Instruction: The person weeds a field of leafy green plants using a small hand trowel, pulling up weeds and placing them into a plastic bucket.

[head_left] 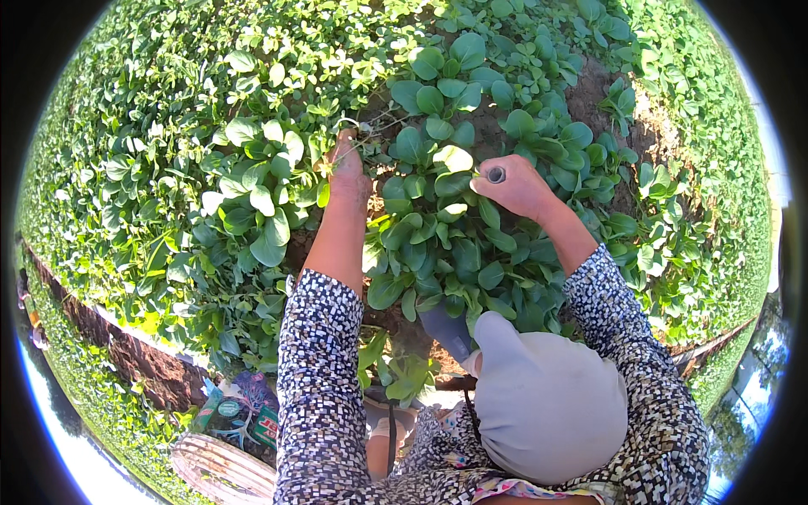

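Observation:
My left hand (pixel 346 160) reaches down among the leaves left of centre. Its fingers are closed at a thin, pale-stemmed plant (pixel 347 124), partly hidden by foliage. To the right, my right hand (pixel 520 188) is a fist around a cylindrical handle, whose dark round end (pixel 496 174) shows by the thumb; the rest of that tool is hidden. Between both hands grows a clump of leafy greens (pixel 454 223) with broad, rounded leaves. Another broad-leaved plant (pixel 261 198) stands just left of my left forearm.
Small-leaved growth (pixel 168 126) covers the ground at left. Bare soil (pixel 593 97) shows among plants at upper right. Near my left sleeve lie a colourful printed bag (pixel 244 412) and a pale ribbed basket (pixel 220 465). A light grey cap (pixel 551 404) blocks the lower middle.

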`<state>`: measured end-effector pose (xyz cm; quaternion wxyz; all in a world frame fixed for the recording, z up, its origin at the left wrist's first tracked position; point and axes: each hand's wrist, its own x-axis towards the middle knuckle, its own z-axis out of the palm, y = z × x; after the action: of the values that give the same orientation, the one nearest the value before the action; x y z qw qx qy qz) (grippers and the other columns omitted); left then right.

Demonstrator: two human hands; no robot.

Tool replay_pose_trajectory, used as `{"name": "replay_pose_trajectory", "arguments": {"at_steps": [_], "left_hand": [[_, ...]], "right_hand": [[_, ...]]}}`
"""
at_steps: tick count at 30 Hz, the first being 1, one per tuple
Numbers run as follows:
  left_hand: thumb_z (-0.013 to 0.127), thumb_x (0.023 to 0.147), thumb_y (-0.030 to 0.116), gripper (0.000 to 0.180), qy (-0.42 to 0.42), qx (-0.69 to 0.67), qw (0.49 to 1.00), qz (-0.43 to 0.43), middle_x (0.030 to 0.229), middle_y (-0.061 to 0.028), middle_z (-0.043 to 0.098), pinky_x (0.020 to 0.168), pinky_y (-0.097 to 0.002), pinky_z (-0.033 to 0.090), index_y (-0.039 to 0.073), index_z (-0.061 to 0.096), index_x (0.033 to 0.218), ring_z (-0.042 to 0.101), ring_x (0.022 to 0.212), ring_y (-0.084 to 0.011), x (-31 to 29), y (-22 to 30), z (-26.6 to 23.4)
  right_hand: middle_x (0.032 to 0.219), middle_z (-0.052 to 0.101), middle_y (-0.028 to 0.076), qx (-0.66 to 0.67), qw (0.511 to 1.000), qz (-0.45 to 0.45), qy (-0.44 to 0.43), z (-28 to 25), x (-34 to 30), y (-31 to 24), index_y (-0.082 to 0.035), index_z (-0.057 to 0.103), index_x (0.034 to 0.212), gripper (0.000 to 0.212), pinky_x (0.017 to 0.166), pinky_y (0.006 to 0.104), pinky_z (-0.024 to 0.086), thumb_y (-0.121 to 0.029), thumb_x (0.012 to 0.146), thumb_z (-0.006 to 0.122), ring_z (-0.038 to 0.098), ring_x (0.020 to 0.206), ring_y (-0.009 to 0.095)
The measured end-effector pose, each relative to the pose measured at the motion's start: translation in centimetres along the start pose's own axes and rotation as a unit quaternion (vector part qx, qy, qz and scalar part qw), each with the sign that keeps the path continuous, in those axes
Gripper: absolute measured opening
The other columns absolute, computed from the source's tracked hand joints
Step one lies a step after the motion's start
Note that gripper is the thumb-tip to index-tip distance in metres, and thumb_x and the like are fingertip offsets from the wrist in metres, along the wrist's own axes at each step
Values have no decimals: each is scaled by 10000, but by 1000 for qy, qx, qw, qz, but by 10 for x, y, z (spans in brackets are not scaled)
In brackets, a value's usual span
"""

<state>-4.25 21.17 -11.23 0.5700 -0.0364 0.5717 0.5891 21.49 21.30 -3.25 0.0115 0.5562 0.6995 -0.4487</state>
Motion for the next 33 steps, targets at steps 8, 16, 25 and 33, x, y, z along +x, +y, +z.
{"name": "replay_pose_trajectory", "arguments": {"at_steps": [8, 16, 25, 33], "left_hand": [[562, 892, 469, 404, -198, -101, 973, 54, 828, -150, 649, 498, -379, 520, 92, 560, 1039, 631, 648, -294, 5, 34, -58], [547, 913, 357, 331, -214, -18, 973, 89, 958, -103, 634, 672, -342, 534, 48, 609, 1015, 613, 785, -191, -28, 25, -65], [592, 828, 209, 133, -137, -180, 974, 11, 763, -61, 609, 594, -339, 525, 82, 575, 863, 613, 672, -209, -118, 5, -141], [716, 729, 568, 538, -38, -37, 994, 93, 839, -94, 621, 553, -310, 463, 86, 610, 943, 582, 680, -189, -221, 28, -207]], "right_hand": [[570, 419, 82, 21, 999, -34, -21, -8, -24, 6, -2, 493, 668, 301, 535, 357, 350, -243, 761, 648, 382, 548, 210], [555, 449, 86, -26, 999, -31, 23, -13, -30, -9, -25, 515, 648, 299, 540, 367, 373, -261, 768, 656, 441, 531, 220], [542, 393, -77, 412, 908, 58, 45, 23, -52, -29, -100, 488, 645, 280, 374, 214, 218, -177, 854, 658, 324, 399, 19], [513, 406, -54, 437, 900, 15, -2, 50, -92, -50, -99, 481, 636, 278, 344, 223, 218, -145, 855, 647, 334, 369, 32]]}}
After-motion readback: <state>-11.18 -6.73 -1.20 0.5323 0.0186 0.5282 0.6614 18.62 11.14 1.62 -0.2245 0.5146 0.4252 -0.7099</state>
